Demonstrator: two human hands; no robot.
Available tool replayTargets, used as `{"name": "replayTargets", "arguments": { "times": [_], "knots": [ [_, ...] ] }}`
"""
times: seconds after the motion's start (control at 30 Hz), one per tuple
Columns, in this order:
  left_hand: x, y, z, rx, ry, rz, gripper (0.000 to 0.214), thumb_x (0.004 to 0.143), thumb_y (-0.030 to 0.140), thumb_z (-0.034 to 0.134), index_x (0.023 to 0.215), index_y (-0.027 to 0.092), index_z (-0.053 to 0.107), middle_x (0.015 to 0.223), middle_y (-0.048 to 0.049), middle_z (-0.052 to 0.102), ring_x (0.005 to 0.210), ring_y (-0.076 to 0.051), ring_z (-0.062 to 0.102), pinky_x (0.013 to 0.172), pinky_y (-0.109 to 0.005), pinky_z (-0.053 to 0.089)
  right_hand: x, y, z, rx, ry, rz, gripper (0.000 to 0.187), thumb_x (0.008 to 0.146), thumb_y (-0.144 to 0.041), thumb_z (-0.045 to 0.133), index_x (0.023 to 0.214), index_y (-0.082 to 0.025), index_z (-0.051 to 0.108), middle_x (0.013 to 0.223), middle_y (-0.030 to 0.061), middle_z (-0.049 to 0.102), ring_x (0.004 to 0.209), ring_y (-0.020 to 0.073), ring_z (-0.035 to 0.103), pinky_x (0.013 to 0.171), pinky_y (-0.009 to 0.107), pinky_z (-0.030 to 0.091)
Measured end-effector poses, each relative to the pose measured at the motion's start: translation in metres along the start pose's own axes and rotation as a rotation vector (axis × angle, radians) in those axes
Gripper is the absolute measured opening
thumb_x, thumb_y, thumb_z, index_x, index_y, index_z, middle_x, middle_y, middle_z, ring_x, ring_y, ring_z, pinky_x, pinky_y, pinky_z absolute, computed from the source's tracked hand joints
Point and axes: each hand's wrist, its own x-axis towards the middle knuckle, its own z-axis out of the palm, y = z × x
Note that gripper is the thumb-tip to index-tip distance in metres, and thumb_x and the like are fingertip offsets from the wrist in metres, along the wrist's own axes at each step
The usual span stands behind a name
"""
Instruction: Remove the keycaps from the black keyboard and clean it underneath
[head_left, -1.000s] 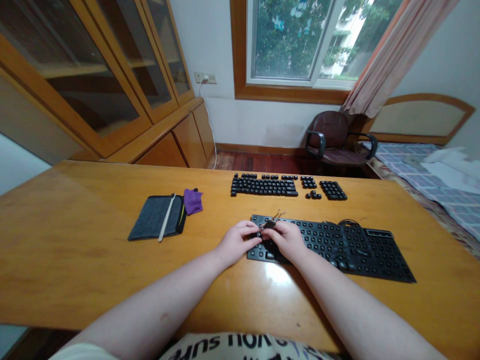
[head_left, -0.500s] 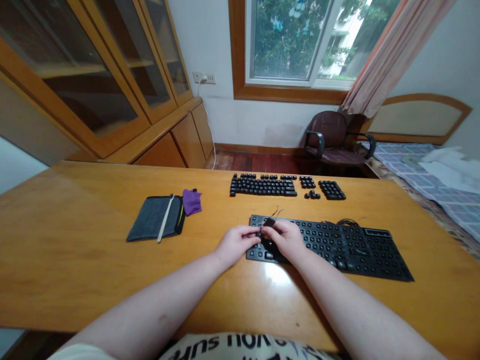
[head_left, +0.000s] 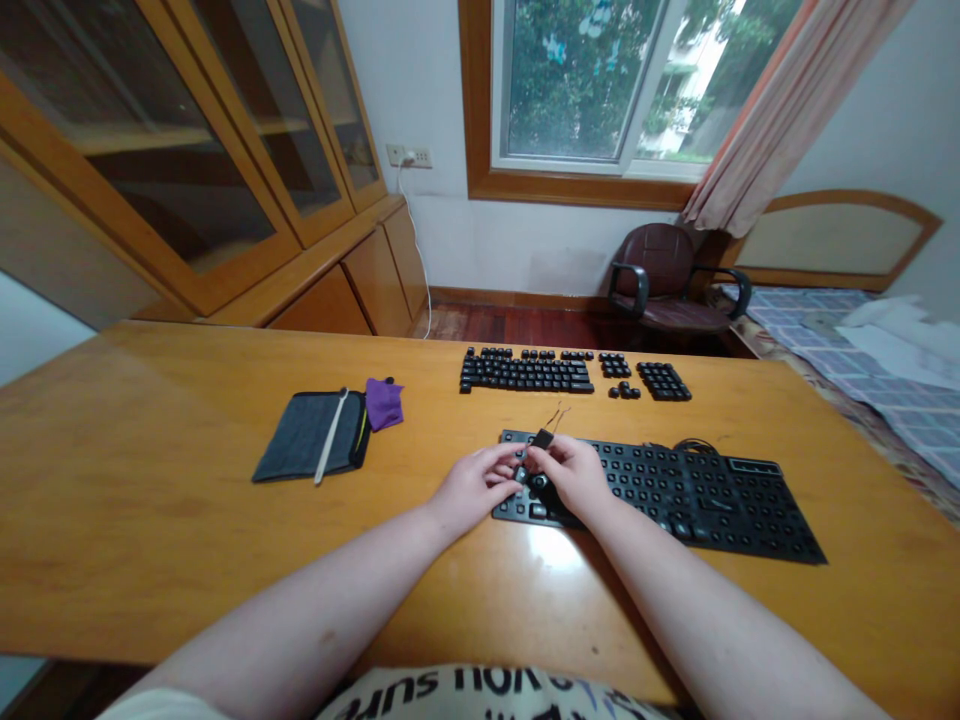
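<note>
My right hand (head_left: 576,478) holds a small black wire keycap puller (head_left: 541,439), its two thin wires pointing up and away from me. Under both hands lies a black keyboard base (head_left: 720,505) with its keycaps off and rows of bare switches showing. My left hand (head_left: 474,488) is at the keyboard's left end, thumb and fingers apart, close to the right hand's fingertips. Nothing plain shows between the left fingers. My right hand covers part of the switches.
Loose black keycaps (head_left: 526,374) stand in keyboard order along the table's far edge. To the left lie a dark zip pouch (head_left: 300,435), a light stick-like tool (head_left: 331,440) across it, and a purple cloth (head_left: 385,404). A coiled cable (head_left: 696,446) sits behind the keyboard.
The left fingers have parted from their closed pose beside the right fingertips. The keycap puller in my right hand has tilted and shifted slightly. The keyboard stays in place.
</note>
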Motion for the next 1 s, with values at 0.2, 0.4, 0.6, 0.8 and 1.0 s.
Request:
{"name": "replayTargets", "arguments": {
  "times": [0.2,0.4,0.6,0.8,1.0],
  "knots": [
    [-0.001,0.005,-0.007,0.425,-0.012,0.307,0.026,0.080,0.018,0.062,0.105,0.023,0.065,0.103,-0.0053,0.066,0.097,-0.017,0.061,0.091,-0.035,0.049,0.002,0.003,0.001,0.101,0.018,0.055,0.027,0.079,-0.041,0.059,0.067,-0.018,0.062,0.062,0.0031,0.067,0.057,0.0162,0.062,0.057,0.026,0.049],
    [-0.003,0.005,-0.006,0.632,0.037,0.408,0.022,0.084,0.021,0.057,0.104,0.023,0.065,0.116,-0.0063,0.061,0.105,-0.018,0.059,0.094,-0.035,0.048,0.001,0.000,0.001,0.035,0.026,0.007,0.024,0.079,-0.038,0.059,0.067,-0.017,0.063,0.061,0.0019,0.066,0.057,0.0155,0.060,0.056,0.025,0.046],
    [-0.005,0.012,-0.008,0.755,0.035,0.561,0.021,0.088,0.025,0.053,0.106,0.024,0.063,0.118,-0.0059,0.062,0.109,-0.019,0.056,0.103,-0.044,0.039,0.000,-0.003,0.000,0.049,0.040,-0.007,0.023,0.079,-0.037,0.058,0.070,-0.017,0.064,0.063,0.0021,0.066,0.059,0.0157,0.060,0.058,0.025,0.046],
    [-0.006,0.016,-0.014,0.664,-0.058,0.614,0.021,0.087,0.025,0.054,0.106,0.024,0.063,0.107,-0.0044,0.067,0.104,-0.016,0.058,0.105,-0.040,0.035,-0.001,-0.002,-0.001,-0.069,0.060,-0.021,0.024,0.079,-0.037,0.058,0.068,-0.017,0.064,0.062,0.0021,0.066,0.058,0.0161,0.059,0.056,0.025,0.045],
    [-0.003,0.015,-0.015,0.633,0.042,0.428,0.021,0.086,0.026,0.055,0.105,0.024,0.062,0.103,-0.0040,0.066,0.099,-0.018,0.059,0.100,-0.040,0.040,-0.001,0.000,-0.002,-0.072,0.073,-0.028,0.026,0.081,-0.038,0.057,0.066,-0.018,0.063,0.062,0.0025,0.066,0.057,0.0162,0.060,0.057,0.026,0.046]
  ]
}}
